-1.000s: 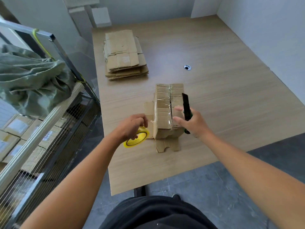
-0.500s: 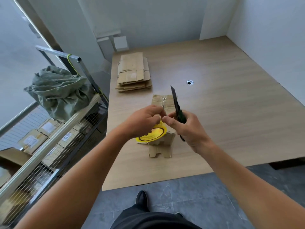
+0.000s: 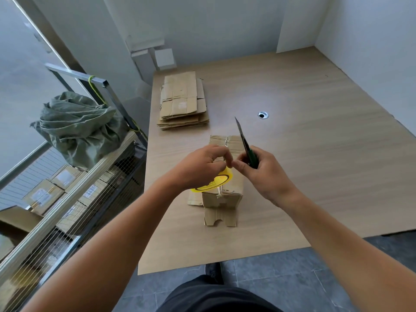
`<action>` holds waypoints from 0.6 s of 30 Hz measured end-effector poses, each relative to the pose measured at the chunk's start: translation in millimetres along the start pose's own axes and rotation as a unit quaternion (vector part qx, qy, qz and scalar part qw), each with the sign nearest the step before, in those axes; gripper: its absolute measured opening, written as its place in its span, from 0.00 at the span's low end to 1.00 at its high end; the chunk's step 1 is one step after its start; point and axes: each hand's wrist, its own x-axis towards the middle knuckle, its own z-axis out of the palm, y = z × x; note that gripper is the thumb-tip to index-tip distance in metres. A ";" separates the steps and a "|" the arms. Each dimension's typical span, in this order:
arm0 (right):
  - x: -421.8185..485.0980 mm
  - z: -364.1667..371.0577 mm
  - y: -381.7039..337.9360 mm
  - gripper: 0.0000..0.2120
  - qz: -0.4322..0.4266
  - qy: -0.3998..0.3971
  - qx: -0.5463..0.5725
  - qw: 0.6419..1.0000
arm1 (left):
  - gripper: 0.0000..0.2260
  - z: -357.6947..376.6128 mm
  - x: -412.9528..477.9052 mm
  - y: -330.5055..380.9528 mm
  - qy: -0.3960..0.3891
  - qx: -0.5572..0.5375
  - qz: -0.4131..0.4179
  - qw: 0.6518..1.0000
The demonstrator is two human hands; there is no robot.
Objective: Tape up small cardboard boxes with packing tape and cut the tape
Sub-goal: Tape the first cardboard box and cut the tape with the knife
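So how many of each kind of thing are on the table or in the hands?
Small box: 1
Pile of flat boxes: 1
Tape roll, in the left hand: 1
Knife, in the right hand: 1
Total: 4

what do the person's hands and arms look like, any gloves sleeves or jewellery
The left hand and right hand are bare: no gloves, rings or watch visible. Both arms are bare too, with no sleeve in view up to the frame edge. Dark clothing shows at the bottom.
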 end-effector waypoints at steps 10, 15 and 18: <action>74.2 -17.7 2.2 0.09 0.083 0.167 0.100 0.977 | 0.17 -55.3 53.3 -61.0 -0.044 -0.177 0.001 0.983; 91.6 -34.2 35.6 0.06 0.123 0.239 0.139 0.953 | 0.10 -111.2 99.8 -102.6 -0.165 0.115 -0.012 0.979; 107.2 -19.6 63.0 0.08 0.180 0.250 0.135 0.942 | 0.09 -119.2 140.1 -113.3 -0.185 0.197 -0.010 0.963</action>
